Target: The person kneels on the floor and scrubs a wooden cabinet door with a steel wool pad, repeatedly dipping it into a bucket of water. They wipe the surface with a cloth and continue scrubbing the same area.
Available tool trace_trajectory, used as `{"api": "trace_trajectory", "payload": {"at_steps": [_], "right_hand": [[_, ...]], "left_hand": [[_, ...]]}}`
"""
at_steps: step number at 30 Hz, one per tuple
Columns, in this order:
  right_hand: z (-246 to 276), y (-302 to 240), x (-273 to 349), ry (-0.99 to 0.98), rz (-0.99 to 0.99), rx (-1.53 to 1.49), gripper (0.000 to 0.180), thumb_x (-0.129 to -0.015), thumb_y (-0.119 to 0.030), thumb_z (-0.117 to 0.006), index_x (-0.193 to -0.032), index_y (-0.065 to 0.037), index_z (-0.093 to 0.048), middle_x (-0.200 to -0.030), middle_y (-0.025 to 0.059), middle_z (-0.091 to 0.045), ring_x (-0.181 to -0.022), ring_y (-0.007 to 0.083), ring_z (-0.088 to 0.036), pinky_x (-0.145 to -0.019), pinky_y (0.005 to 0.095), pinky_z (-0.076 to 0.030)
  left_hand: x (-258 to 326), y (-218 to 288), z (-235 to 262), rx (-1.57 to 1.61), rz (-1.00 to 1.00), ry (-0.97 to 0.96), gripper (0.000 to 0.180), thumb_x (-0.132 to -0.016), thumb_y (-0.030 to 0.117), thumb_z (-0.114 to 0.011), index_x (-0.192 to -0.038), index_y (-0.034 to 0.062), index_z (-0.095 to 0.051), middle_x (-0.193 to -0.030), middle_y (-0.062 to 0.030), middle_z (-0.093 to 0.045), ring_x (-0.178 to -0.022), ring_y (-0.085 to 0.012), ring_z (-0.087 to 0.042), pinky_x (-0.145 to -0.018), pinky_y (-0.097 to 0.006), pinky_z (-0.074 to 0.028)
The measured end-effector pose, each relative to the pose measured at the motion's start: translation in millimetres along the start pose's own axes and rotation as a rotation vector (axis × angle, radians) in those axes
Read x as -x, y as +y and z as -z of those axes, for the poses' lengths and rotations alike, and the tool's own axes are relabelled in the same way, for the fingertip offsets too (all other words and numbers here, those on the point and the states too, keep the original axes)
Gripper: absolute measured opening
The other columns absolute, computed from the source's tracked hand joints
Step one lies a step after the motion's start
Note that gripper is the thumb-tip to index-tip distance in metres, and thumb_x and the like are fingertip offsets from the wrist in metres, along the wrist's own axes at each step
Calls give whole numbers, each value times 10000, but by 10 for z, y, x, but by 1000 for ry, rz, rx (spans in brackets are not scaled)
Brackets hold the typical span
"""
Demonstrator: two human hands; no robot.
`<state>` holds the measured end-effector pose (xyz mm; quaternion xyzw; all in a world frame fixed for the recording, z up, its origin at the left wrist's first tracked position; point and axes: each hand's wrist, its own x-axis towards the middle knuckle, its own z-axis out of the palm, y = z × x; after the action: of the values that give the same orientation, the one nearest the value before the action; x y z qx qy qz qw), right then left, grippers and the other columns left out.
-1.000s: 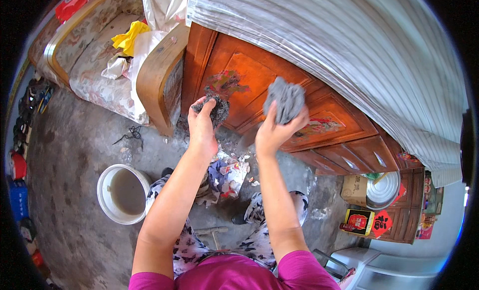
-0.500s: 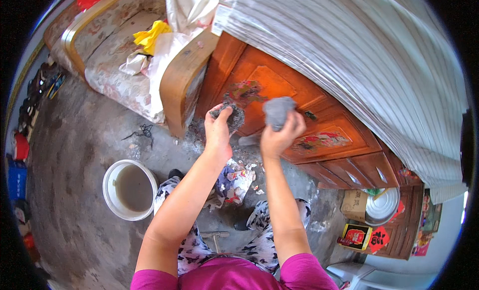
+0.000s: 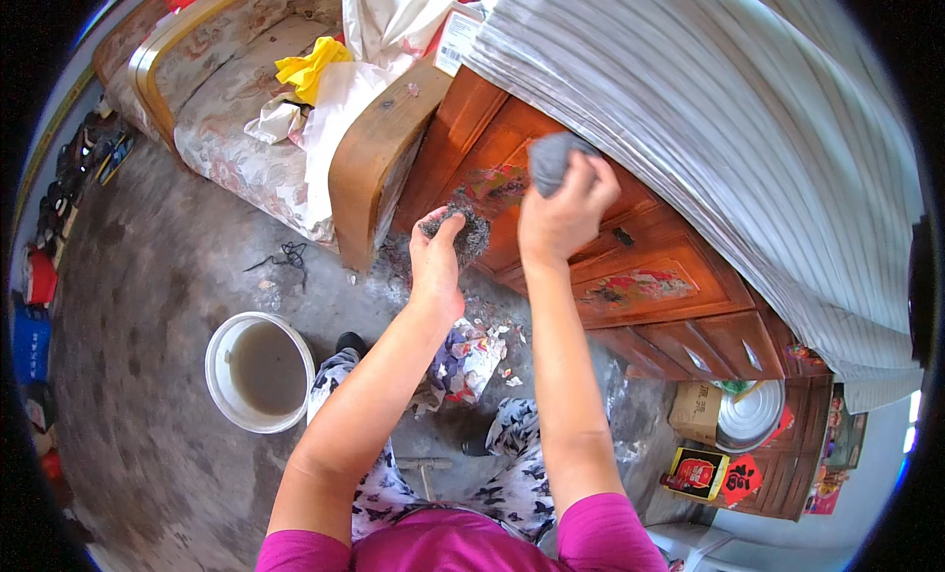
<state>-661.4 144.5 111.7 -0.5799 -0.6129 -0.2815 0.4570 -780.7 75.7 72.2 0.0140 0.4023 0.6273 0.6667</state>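
Stained concrete floor (image 3: 148,326) lay lower left; at centre, left hand (image 3: 436,262) pinched wire-wool scourer (image 3: 472,235), right hand (image 3: 563,218), upper centre, gripped grey cloth (image 3: 548,163) before scuffed red-brown cabinet (image 3: 658,251), wiping-down apparently in hand, next stroke seemingly calling for cloth pressed flat.

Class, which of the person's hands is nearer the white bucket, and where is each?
Left. The left hand is above and right of the white bucket in the picture; the right hand is farther right and higher.
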Motion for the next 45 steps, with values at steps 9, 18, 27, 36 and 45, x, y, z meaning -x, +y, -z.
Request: {"api": "trace_trajectory", "payload": {"at_steps": [9, 18, 27, 36, 45], "right_hand": [[-329, -355, -128, -268, 233, -130, 517, -726, -32, -793, -1193, -177, -626, -1235, 55, -554, -1059, 331, -652, -769, 437, -607], [-604, -15, 1413, -859, 162, 34, 492, -745, -127, -784, -1224, -180, -689, -1302, 82, -579, -1143, 357, -639, -819, 458, -617], [274, 800, 1709, -687, -337, -498, 496, -772, -83, -839, -1232, -17, -666, -1191, 168, -637, -1123, 386, -634, -963, 445, -521], [915, 2110, 1566, -634, -770, -748, 407, -870, -84, -827, -1228, 0, -653, -1160, 114, -682, -1075, 233, -663, -973, 355, -501], [1697, 2965, 997, -594, -1008, -960, 334, -916, -38, -771, -1226, 3, -653, -1133, 49, -722, -1048, 152, -656, -980, 292, -486]], "left_hand": [[33, -57, -15, 79, -92, 110, 338, -956, 145, -705, -1269, 120, -580, -1124, -56, -687, -977, -167, -671, -848, -345, -544], [-31, 174, 263, 97, -153, 81, 465, -944, 93, -708, -1367, 106, -516, -1163, -97, -664, -1051, -174, -624, -929, -331, -506], [-184, 61, 41, -22, -260, -19, 462, -959, 29, -736, -1378, 86, -548, -1202, -103, -697, -1002, -179, -694, -888, -338, -573], [60, -994, -760, -96, -275, -101, 431, -970, 58, -711, -1375, 91, -567, -1176, -69, -699, -1057, -150, -655, -930, -331, -525], [142, -1648, -1707, -719, -1099, -32, 345, -950, 142, -785, -1260, 47, -667, -1128, -44, -665, -1004, -141, -631, -901, -289, -502]]}}
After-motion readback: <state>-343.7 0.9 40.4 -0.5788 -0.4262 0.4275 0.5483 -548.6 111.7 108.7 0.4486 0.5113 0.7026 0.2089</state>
